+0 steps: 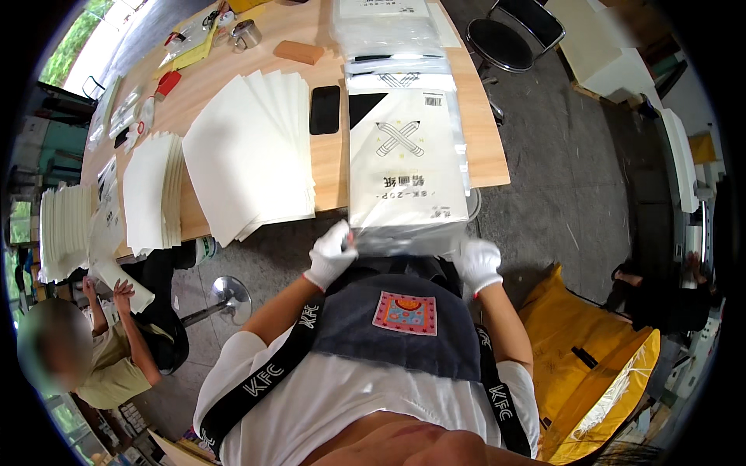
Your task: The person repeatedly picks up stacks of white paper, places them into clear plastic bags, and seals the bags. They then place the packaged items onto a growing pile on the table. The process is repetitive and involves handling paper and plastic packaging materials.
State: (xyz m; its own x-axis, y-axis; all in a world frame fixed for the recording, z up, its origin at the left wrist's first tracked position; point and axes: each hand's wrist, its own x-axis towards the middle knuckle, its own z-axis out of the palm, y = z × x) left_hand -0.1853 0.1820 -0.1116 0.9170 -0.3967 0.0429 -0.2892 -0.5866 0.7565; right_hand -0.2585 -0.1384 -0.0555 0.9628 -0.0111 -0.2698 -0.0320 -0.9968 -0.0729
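Observation:
A pack of paper point(408, 167) in a clear plastic bag lies at the table's near edge, its white cover printed with crossed pencils and one black corner. The bag's loose clear end point(404, 239) hangs over the edge toward me. My left hand point(332, 255), in a white glove, is closed on the left side of that end, with something small and red at its fingertips. At the right corner my right hand point(478, 262), gloved too, is closed on the plastic; its fingertips are slightly blurred. Beneath and beyond the pack lie more bagged packs point(396, 78).
Left of the packs are a black phone point(325, 109), fanned white sheets point(252, 155) and another paper stack point(151, 190). A brown block point(298, 52) and a metal cup point(246, 35) stand farther back. A co-worker point(116, 342) handles paper at left. A yellow sack point(583, 365) is at right.

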